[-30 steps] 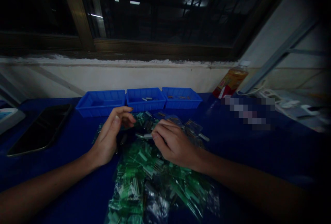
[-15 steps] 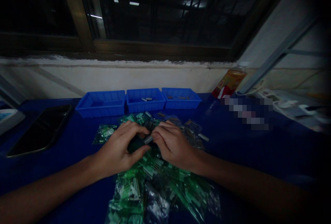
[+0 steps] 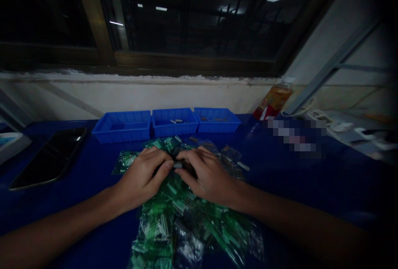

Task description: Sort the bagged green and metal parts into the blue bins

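Above a heap of green and clear plastic bags [image 3: 155, 219] with small parts inside, both hands meet. My left hand [image 3: 144, 175] pinches one end of a small grey metal piece [image 3: 177, 164] between thumb and fingers. At the piece's other end is my right hand [image 3: 207, 175], its thumb and fingers apart around it. Whether the right fingertips touch the piece is hard to tell. A loose grey piece [image 3: 243, 166] lies to the right of the heap.
Three blue bins stand along the wall: left [image 3: 122, 126], middle [image 3: 174, 122] and right [image 3: 217, 120], the last two holding small parts. A dark phone [image 3: 49, 159] lies left; a bottle [image 3: 275, 99] stands back right.
My left thumb and fingers have closed on the small grey piece. My right thumb and fingers have spread from their pinch, and the piece now lies more level.
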Demonstrator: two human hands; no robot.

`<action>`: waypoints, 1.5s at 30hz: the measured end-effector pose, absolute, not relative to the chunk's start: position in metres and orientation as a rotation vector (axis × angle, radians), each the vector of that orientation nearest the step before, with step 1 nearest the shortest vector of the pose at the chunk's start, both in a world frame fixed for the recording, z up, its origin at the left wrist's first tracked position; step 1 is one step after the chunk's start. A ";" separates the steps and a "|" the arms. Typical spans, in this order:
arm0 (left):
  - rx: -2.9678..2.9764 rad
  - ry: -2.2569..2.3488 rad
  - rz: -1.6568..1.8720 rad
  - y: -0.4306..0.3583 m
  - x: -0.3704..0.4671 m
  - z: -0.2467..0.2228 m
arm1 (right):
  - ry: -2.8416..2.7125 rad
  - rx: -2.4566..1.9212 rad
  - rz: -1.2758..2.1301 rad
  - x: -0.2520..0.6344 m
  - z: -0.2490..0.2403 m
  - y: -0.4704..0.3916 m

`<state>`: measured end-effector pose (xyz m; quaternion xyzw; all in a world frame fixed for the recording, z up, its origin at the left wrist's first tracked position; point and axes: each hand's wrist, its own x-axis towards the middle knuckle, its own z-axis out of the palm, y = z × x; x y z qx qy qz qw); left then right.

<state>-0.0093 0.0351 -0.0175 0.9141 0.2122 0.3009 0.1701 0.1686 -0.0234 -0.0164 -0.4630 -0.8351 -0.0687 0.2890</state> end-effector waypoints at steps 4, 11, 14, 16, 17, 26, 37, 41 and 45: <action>2.565 0.615 0.860 0.035 -0.011 -0.018 | -2.217 -1.236 -0.279 0.168 -0.016 -0.024; 2.515 0.575 0.934 0.035 -0.013 -0.022 | -2.189 -1.280 -0.270 0.169 -0.016 -0.024; 2.495 0.630 0.916 0.035 -0.011 -0.020 | -2.167 -1.248 -0.234 0.169 -0.016 -0.024; 2.485 0.649 0.886 0.035 -0.011 -0.019 | -2.158 -1.204 -0.228 0.169 -0.017 -0.025; 2.485 0.648 0.873 0.035 -0.011 -0.018 | -2.162 -1.182 -0.243 0.169 -0.016 -0.025; 2.529 0.765 0.788 0.036 -0.010 -0.020 | -1.872 -1.349 -0.386 0.200 -0.003 0.021; 2.737 0.992 0.747 0.041 -0.027 -0.016 | -1.853 -1.904 -0.532 0.226 0.000 0.059; 2.738 0.996 0.638 0.048 -0.033 -0.023 | -1.834 -1.943 -0.511 0.226 0.005 0.054; 2.771 0.951 0.581 0.051 -0.031 -0.028 | -1.850 -1.843 -0.491 0.222 0.008 0.045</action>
